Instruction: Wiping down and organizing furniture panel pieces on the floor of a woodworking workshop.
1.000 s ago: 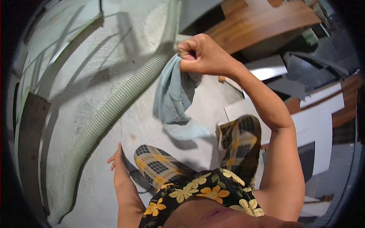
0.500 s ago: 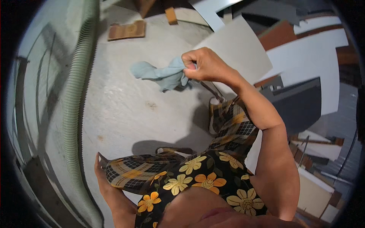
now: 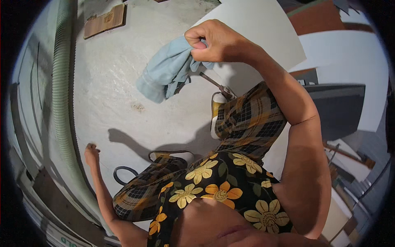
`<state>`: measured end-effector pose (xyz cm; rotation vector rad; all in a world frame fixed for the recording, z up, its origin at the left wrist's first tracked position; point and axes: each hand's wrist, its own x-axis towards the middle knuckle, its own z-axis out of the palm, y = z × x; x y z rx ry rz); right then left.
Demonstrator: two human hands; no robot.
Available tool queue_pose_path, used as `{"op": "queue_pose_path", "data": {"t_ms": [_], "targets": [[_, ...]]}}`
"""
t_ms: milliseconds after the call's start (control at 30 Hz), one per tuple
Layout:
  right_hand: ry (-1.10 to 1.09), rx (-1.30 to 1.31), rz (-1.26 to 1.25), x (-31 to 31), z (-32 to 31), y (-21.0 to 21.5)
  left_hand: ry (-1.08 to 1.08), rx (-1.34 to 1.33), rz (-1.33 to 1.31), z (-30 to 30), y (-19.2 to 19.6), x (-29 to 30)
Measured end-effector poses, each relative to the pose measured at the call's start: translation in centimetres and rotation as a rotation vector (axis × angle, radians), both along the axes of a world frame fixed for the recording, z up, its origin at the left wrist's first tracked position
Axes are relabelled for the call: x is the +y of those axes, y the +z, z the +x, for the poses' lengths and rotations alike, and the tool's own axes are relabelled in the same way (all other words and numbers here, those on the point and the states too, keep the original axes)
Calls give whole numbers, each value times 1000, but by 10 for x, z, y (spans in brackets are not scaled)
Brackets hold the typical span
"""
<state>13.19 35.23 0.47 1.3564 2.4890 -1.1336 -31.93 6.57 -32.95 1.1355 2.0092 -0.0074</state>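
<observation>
My right hand (image 3: 218, 43) is closed around one end of a light blue cloth (image 3: 158, 70). The cloth hangs down and to the left from the fist in loose folds, over the pale floor. Close by, between the cloth and my right shoe (image 3: 217, 115), is a dark, thin, rod-like tool (image 3: 218, 85); its kind is unclear. Low on the left, my left hand (image 3: 92, 154) has its fingers curled in, with nothing visible in them. It is apart from the cloth, nearest to a ribbed hose.
The pale green ribbed hose (image 3: 61, 103) runs along the left side. A wooden board piece (image 3: 105, 21) lies at the far left. White panels (image 3: 345, 70) and a dark grey panel (image 3: 335, 109) are stacked at right. A dark loop (image 3: 125, 175) lies beside my left leg.
My right hand has moved up in the picture, and the cloth now hangs more spread out. My left hand has swung forward and left, away from my leg. The view has shifted.
</observation>
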Motion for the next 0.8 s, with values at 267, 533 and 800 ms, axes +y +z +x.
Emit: {"op": "queue_pose_path", "data": {"t_ms": [267, 533, 800], "targets": [[19, 110, -303, 2, -96, -35, 50, -454, -33, 24, 20, -55], [102, 136, -398, 12, -100, -80, 45, -543, -115, 43, 41, -59], [150, 186, -259, 17, -108, -75, -72, -420, 102, 32, 76, -16]]}}
